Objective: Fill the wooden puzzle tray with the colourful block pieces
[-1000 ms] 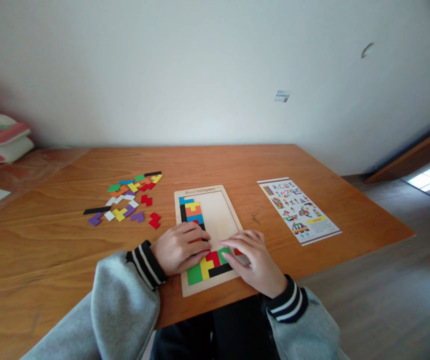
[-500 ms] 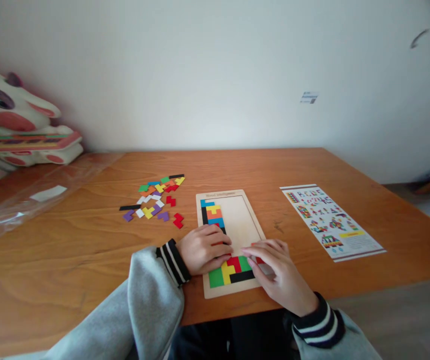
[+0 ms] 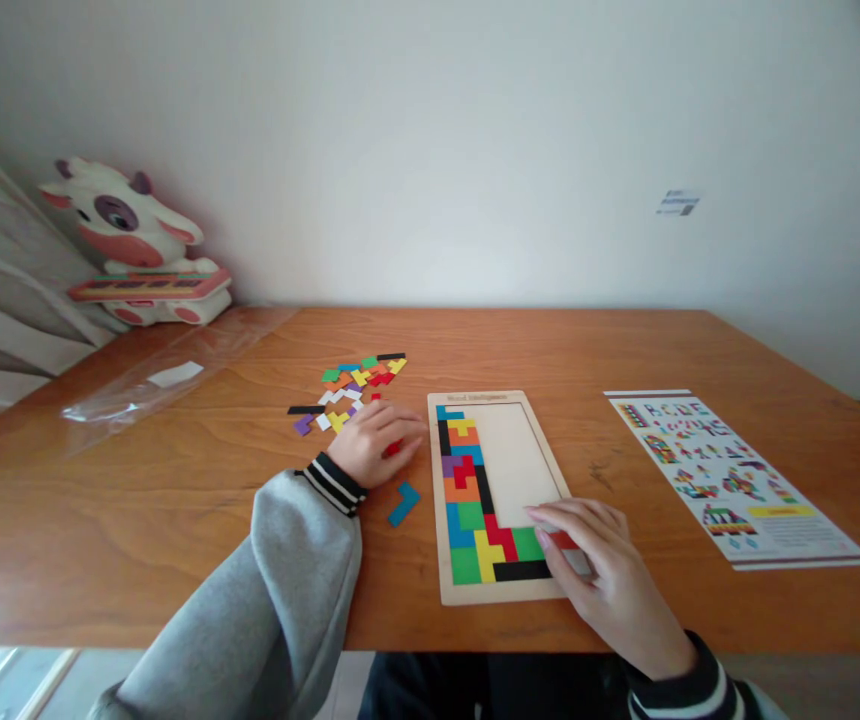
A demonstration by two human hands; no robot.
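Note:
A wooden puzzle board (image 3: 527, 440) lies near the table's front edge, with coloured block pieces fitted along its left side and bottom. My right hand (image 3: 602, 560) rests over the board's lower right corner, thumb and fingers slightly apart, partly covering a red piece (image 3: 565, 540). Left of the board, my left hand (image 3: 376, 442) is over the near edge of the loose puzzle pieces (image 3: 338, 380), its fingers stretched out. Another red piece (image 3: 392, 448) shows beneath those fingers. A blue angled piece (image 3: 404, 504) lies on the table between my left wrist and the board.
A printed pattern sheet (image 3: 745, 480) lies on the table (image 3: 212, 520) to the right. At the back left are a clear plastic bag (image 3: 122, 400) and a cow-shaped toy keyboard (image 3: 149, 285). Behind the table stands a pale wall (image 3: 437, 150).
My left hand has left the board and moved to the loose pieces, uncovering the board's left side. The blue angled piece now shows. My right hand stays at the corner; the view has shifted left.

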